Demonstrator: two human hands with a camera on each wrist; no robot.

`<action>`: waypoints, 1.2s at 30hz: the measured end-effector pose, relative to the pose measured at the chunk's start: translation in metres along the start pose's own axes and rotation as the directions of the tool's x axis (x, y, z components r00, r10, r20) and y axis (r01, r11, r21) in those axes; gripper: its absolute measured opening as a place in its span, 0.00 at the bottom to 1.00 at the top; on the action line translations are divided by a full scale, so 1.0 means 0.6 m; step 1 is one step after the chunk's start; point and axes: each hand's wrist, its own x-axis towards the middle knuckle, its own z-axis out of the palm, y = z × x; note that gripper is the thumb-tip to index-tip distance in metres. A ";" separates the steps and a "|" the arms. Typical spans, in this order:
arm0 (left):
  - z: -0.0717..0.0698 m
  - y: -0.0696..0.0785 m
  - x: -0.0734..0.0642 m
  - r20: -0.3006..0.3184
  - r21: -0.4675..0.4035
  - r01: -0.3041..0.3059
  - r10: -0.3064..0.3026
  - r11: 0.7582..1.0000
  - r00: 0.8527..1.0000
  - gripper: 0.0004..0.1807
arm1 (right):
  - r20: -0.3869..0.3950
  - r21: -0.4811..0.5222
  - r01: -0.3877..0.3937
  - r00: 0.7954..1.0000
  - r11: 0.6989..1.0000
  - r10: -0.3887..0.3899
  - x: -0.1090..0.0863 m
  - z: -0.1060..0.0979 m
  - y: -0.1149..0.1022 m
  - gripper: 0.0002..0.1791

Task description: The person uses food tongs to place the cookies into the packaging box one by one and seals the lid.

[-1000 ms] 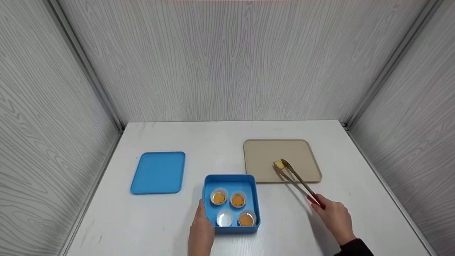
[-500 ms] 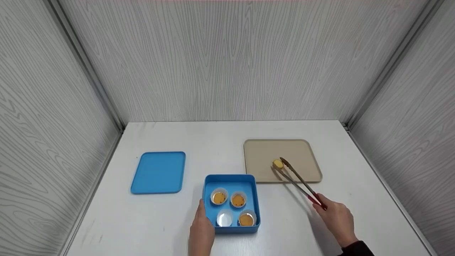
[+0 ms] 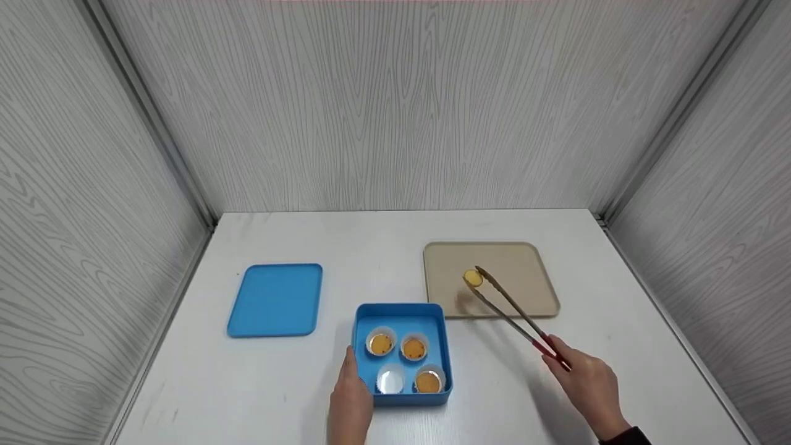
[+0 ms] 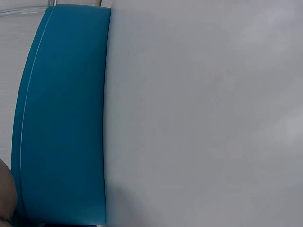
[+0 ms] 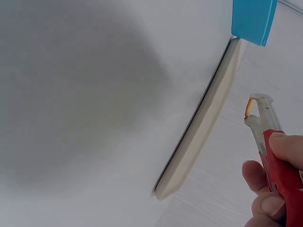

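My right hand (image 3: pixel 587 386) grips red-handled metal tongs (image 3: pixel 516 324) in the head view. Their tips pinch a round yellow cookie (image 3: pixel 473 278) above the beige tray (image 3: pixel 513 266), its edge showing orange-brown in the right wrist view. Flat along the left wall of a blue square box (image 3: pixel 408 312) rests my left hand (image 3: pixel 351 402), its visible fingers straight. Inside the box, a cookie (image 3: pixel 380 345), another cookie (image 3: pixel 413 348) and a third cookie (image 3: pixel 427 382) lie in white paper cups. The near-left paper cup (image 3: pixel 390 379) holds nothing. The left wrist view shows the box's outer wall (image 4: pixel 64 118).
A flat blue square lid (image 3: pixel 275 301) lies on the white table (image 3: pixel 247 389) at the left. The beige tray sits behind and right of the box, close to its far-right corner. Grey wood-grain panels (image 3: pixel 395 111) stand around the table.
The tongs have lifted the cookie off the tray and moved it left and away, toward the tray's middle. My left hand and the box have stayed in place.
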 end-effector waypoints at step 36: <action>-0.003 -0.005 0.000 0.012 -0.040 -0.019 0.019 0.999 1.000 0.31 | -0.038 0.286 0.349 0.935 0.892 -0.353 -0.046 -0.018 -0.073 0.35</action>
